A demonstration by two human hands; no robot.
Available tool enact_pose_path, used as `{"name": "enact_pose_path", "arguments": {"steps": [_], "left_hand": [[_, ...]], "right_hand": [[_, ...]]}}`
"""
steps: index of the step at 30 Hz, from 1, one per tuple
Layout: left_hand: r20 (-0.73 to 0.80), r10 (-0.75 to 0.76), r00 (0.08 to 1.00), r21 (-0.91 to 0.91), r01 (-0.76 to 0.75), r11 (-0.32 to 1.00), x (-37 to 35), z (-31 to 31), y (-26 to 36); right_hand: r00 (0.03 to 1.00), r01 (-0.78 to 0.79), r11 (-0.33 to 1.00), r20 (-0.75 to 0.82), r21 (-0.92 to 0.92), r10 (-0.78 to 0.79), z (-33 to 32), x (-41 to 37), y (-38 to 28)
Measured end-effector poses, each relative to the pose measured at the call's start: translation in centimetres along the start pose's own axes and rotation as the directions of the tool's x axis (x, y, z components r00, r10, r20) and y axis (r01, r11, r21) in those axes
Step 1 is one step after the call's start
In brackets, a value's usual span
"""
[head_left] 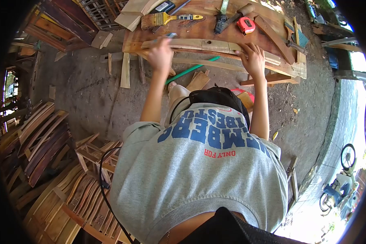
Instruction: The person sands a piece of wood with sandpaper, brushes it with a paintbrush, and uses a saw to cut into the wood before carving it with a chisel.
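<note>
A long, slightly curved wooden strip (195, 43) with a dark knot lies along the near edge of the workbench (187, 28). My left hand (160, 56) is at the strip's left end, fingers closed and smeared by motion. A small bluish thing (171, 35) shows at its fingertips, too blurred to name. My right hand (253, 60) grips the strip toward its right end, with the thumb on the near side and the fingers over the top. Beyond the strip lie a paintbrush (162, 19) with a yellow handle and a red tape measure (246, 25).
A dark clamp-like tool (221, 23) and a flat wooden bar (274, 38) lie on the bench. Below it, a green rod (193, 70) slants near my foot. Curved wooden parts (49, 138) are stacked at the left. A motorbike (339, 185) stands outside at the right.
</note>
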State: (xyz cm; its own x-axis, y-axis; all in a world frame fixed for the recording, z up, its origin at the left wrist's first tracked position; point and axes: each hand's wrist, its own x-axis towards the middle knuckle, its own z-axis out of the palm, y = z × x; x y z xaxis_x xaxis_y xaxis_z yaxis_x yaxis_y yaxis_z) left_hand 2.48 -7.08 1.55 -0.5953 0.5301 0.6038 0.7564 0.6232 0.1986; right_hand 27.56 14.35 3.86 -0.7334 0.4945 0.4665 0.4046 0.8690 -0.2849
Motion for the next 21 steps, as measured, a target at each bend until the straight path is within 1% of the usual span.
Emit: {"name": "enact_pose_path", "arguments": {"steps": [1,2,3,4,5,7,8,9,10,11,12,13,15,17,19,21], "left_hand": [[-0.041,-0.055,0.998,0.042,0.057,0.997,0.2,-0.1,-1.3],[-0.038,-0.052,0.998,0.042,0.054,0.998,0.1,0.4,-1.5],[-0.073,-0.044,0.996,0.031,0.046,0.998,0.1,0.5,-1.4],[-0.111,-0.037,0.993,0.021,0.039,0.999,0.5,0.1,-0.9],[-0.193,0.058,0.979,-0.059,-0.071,0.996,0.6,0.5,1.0],[-0.146,0.130,0.981,-0.248,-0.164,0.955,0.0,1.8,5.8],[-0.139,0.223,0.965,-0.337,-0.257,0.906,-0.2,2.3,8.3],[-0.173,0.249,0.953,-0.329,-0.294,0.897,-0.7,3.1,10.5],[-0.189,0.258,0.948,-0.365,-0.311,0.877,-0.8,3.6,12.1],[-0.190,0.252,0.949,-0.367,-0.307,0.878,-0.9,3.6,12.5],[-0.204,0.278,0.939,-0.365,-0.337,0.868,-0.5,3.0,13.0],[-0.217,0.305,0.927,-0.361,-0.366,0.858,-0.3,2.6,13.1],[-0.222,0.328,0.918,-0.334,-0.387,0.859,0.0,3.4,11.5],[-0.217,0.294,0.931,-0.273,-0.347,0.897,0.3,4.3,8.5],[-0.258,0.287,0.922,-0.128,-0.328,0.936,1.0,2.6,4.5],[-0.275,0.253,0.928,-0.076,-0.283,0.956,0.7,3.1,-0.1]], "right_hand": [[1.000,-0.005,1.000,0.001,0.000,0.005,-0.1,0.2,0.0],[0.997,-0.040,0.999,0.058,-0.026,0.042,-0.1,0.5,-0.1],[0.991,-0.072,0.996,0.113,-0.053,0.077,0.0,0.7,-0.2],[0.991,-0.072,0.996,0.112,-0.055,0.078,0.0,0.8,-0.5],[0.992,-0.082,0.995,0.092,-0.052,0.087,-0.1,0.9,-0.8],[0.993,-0.090,0.994,0.074,-0.054,0.094,0.0,0.9,-0.9],[0.997,-0.069,0.996,0.026,-0.059,0.071,0.3,0.7,-0.7],[0.999,-0.048,0.997,-0.019,-0.065,0.046,0.4,0.4,-0.6],[0.999,-0.045,0.997,-0.012,-0.069,0.044,0.4,0.5,-0.6],[0.997,-0.074,0.993,0.018,-0.092,0.076,0.4,0.8,-0.5],[0.993,-0.101,0.988,0.046,-0.113,0.107,0.4,1.2,-0.4],[0.994,-0.096,0.989,0.048,-0.111,0.102,0.6,1.5,-0.2],[0.995,-0.084,0.989,0.036,-0.124,0.089,1.0,2.2,0.3],[0.997,-0.072,0.989,0.009,-0.132,0.074,1.4,2.5,0.5],[0.995,-0.084,0.987,-0.059,-0.137,0.076,1.6,2.7,0.5],[0.995,-0.079,0.990,-0.075,-0.117,0.071,1.7,2.5,0.4]]}}
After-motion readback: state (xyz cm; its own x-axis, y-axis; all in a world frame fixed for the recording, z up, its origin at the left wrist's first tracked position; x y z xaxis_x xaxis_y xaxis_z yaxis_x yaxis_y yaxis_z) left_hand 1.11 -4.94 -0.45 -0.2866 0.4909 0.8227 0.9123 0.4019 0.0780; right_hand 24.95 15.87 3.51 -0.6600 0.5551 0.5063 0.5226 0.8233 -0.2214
